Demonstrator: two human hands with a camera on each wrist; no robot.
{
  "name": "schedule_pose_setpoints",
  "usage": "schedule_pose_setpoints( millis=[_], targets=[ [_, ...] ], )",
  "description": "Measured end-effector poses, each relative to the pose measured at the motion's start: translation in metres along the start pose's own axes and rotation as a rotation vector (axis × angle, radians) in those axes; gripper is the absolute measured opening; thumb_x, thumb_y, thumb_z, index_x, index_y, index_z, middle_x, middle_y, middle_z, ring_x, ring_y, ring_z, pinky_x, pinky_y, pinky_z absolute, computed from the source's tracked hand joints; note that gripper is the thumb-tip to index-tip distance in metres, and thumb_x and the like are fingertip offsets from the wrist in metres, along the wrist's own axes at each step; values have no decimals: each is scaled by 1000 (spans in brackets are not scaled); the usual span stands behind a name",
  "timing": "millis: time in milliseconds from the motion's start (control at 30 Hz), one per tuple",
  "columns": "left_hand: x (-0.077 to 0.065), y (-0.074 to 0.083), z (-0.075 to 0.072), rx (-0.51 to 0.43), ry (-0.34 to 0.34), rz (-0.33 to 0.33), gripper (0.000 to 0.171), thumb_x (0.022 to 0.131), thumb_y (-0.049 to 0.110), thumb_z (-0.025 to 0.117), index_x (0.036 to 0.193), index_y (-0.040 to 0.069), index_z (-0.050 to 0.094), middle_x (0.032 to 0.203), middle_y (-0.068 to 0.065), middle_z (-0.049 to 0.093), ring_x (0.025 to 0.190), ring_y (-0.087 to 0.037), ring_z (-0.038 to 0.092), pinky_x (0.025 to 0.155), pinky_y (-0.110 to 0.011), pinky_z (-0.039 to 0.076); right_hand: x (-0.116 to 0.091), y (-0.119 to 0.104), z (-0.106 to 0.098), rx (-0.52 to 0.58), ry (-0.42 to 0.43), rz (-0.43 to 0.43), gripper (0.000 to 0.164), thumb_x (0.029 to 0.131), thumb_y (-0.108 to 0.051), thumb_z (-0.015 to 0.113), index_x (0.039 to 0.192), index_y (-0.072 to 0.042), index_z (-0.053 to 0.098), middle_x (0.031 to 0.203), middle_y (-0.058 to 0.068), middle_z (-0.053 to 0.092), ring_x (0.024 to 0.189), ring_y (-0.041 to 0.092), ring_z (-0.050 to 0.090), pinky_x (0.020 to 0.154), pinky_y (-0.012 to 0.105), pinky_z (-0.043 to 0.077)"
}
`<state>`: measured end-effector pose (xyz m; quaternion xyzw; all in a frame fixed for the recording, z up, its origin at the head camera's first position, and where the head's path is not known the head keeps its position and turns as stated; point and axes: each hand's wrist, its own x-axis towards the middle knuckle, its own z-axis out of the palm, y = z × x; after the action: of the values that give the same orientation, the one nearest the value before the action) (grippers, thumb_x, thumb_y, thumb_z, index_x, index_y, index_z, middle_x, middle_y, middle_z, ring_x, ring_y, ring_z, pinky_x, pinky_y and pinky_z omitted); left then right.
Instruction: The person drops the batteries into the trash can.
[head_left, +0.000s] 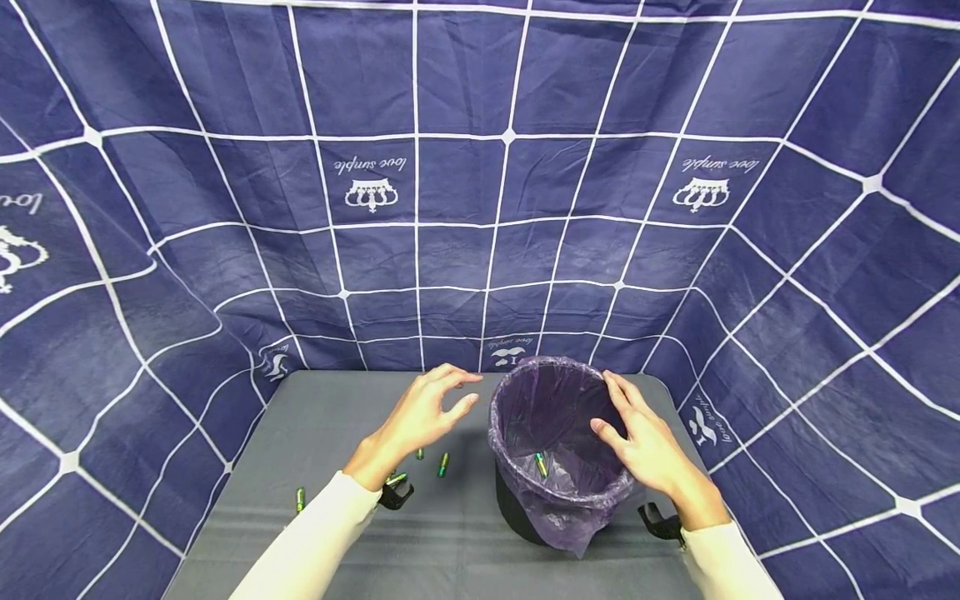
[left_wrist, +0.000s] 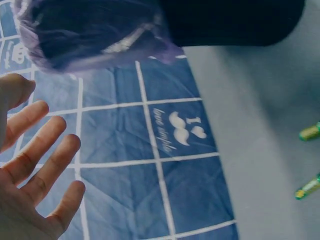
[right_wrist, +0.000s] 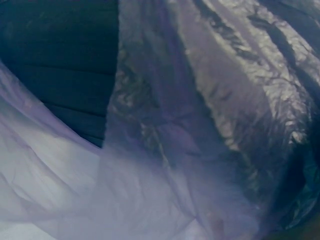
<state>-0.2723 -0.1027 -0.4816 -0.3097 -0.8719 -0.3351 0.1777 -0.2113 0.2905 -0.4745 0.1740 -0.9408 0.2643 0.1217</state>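
Note:
A black trash bin [head_left: 517, 508] stands on the table, lined with a purple plastic bag [head_left: 551, 408] folded over its rim. Inside it lies one green-and-gold battery [head_left: 541, 465]. My right hand [head_left: 648, 446] rests at the bin's right rim, fingers extended along the edge and thumb over the opening; the right wrist view shows mostly the bag's film [right_wrist: 165, 165]. Left of the bin, my left hand [head_left: 423, 412] hovers with spread, loosely bent fingers [left_wrist: 50, 142] and holds nothing. Near it on the table are a battery [head_left: 444, 464] and another [head_left: 396, 480], partly hidden by the wrist.
Farther left on the grey table [head_left: 337, 408] lies another battery [head_left: 300, 500], beside the left sleeve. One more battery [head_left: 419, 454] shows just below the left hand. Blue cloth [head_left: 465, 183] with white grid lines hangs around the back and both sides.

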Motion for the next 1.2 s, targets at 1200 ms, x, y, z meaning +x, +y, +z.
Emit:
schedule_pose_setpoints(
  millis=[1200],
  targets=[
    [-116,-94,58,161,-198,-136,51,90,22,101,137,15,83,134,-3,80,127,-33,77,97,-58,61,-2,0,0,-2,-4,2,80,115,-31,69,180,1,36,183,23,42,163,57,52,123,79,49]
  ],
)
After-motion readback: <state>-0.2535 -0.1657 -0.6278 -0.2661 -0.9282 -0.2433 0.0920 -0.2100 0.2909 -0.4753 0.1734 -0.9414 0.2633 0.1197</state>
